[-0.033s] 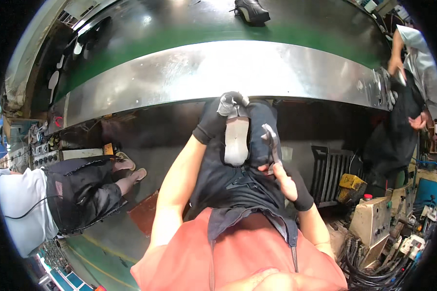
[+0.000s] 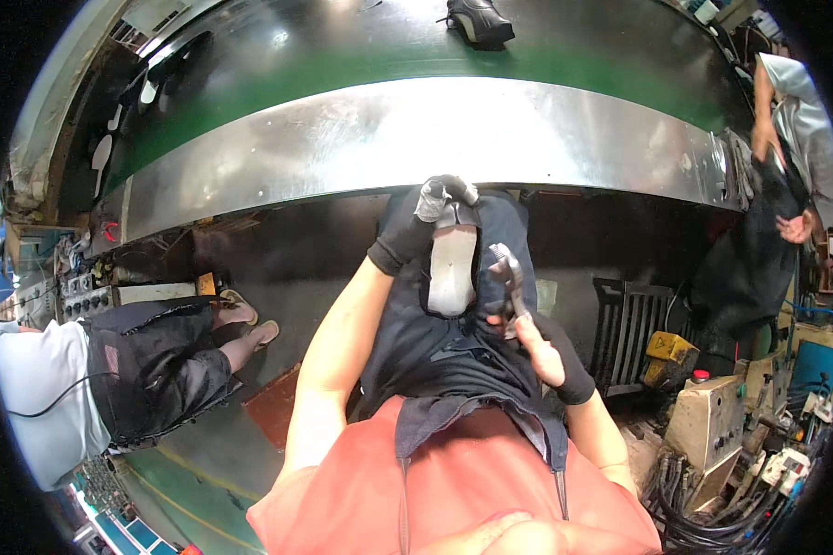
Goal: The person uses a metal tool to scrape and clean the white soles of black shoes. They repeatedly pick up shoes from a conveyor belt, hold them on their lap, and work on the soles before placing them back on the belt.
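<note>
In my lap lies a dark shoe with its pale sole [image 2: 453, 270] facing up and its far end close to the bench edge. My left hand [image 2: 428, 218], in a dark glove with whitish fingertips, is closed around that far end. My right hand [image 2: 539, 350], with a dark covering at the wrist and bare fingers, grips a metal pliers-like tool [image 2: 514, 284]. The tool stands upright just right of the sole, apart from it; its exact kind is hard to make out.
A metal-edged bench [image 2: 342, 139] with a green strip spans the front, and a black shoe [image 2: 479, 23] sits on it. Left, a seated person [image 2: 148, 370]; right, another person [image 2: 787, 176] at the bench. Nearer right are a yellow pedal box [image 2: 668, 359] and a machine [image 2: 708, 416] with cables.
My right hand and the metal tool have shifted slightly left, toward the sole. The shoe has moved a touch in my left hand. The person on the right has moved an arm.
</note>
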`<move>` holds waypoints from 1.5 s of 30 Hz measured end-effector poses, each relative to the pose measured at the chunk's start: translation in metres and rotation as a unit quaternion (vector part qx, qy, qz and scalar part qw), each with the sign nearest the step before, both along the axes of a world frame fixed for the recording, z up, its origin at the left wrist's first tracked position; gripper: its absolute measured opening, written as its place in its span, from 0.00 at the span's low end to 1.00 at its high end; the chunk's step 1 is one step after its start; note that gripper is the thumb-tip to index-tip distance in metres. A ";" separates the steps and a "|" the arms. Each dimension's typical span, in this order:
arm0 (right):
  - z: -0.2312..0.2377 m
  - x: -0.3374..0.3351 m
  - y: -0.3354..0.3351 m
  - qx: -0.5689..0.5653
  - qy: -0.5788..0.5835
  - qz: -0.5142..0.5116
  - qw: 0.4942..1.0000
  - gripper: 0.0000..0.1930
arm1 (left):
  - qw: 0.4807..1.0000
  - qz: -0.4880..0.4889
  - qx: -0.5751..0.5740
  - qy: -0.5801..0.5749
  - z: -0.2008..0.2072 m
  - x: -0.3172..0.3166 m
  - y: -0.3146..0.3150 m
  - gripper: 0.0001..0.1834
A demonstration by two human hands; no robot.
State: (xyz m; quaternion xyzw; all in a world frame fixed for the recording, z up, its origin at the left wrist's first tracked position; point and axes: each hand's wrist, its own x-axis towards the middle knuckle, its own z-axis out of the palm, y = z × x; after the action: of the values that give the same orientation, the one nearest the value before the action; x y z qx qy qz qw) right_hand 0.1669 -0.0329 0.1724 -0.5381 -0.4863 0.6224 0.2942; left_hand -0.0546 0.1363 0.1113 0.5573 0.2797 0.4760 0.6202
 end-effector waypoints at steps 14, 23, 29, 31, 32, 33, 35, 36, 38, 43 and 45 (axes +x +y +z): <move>-0.002 -0.032 0.037 -0.142 -0.015 0.046 0.989 0.19 | 0.998 0.038 0.056 0.016 0.019 0.011 -0.023 0.40; -0.095 -0.062 -0.012 0.262 -0.105 0.046 0.958 0.11 | 0.997 0.003 0.068 -0.022 0.022 -0.004 -0.053 0.42; -0.086 0.016 -0.079 0.384 -0.193 0.263 0.864 0.14 | 0.983 0.041 0.002 0.179 0.047 -0.008 -0.169 0.68; -0.093 0.028 -0.086 0.382 -0.199 0.309 0.848 0.15 | 0.985 0.081 0.022 0.154 0.041 -0.001 -0.182 0.67; -0.097 0.032 -0.089 0.381 -0.203 0.331 0.839 0.15 | 0.979 0.089 0.033 0.180 0.040 -0.002 -0.187 0.67; -0.089 0.034 -0.083 0.364 -0.199 0.324 0.850 0.17 | 0.979 0.082 0.021 0.184 0.043 -0.002 -0.186 0.67; -0.088 0.038 -0.079 0.356 -0.182 0.330 0.855 0.18 | 0.979 0.065 -0.001 0.191 0.045 -0.001 -0.186 0.66; -0.082 0.037 -0.072 0.369 -0.161 0.317 0.859 0.18 | 0.979 0.068 0.021 0.192 0.044 -0.002 -0.182 0.65; -0.083 0.038 -0.068 0.352 -0.141 0.312 0.871 0.18 | 0.976 0.074 0.065 0.193 0.044 -0.006 -0.176 0.62; -0.071 0.036 -0.060 0.339 -0.187 0.346 0.855 0.18 | 0.979 0.053 0.084 0.179 0.028 -0.015 -0.166 0.51; -0.053 0.031 -0.052 0.303 -0.183 0.352 0.867 0.18 | 0.978 0.054 0.094 0.181 0.034 -0.013 -0.160 0.46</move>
State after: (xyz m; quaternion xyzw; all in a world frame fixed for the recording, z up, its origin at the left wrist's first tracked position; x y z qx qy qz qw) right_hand 0.1983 -0.0854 0.1190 -0.3200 -0.8531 0.3972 0.1101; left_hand -0.0676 -0.0240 0.1457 0.6742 0.3705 0.4242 0.4778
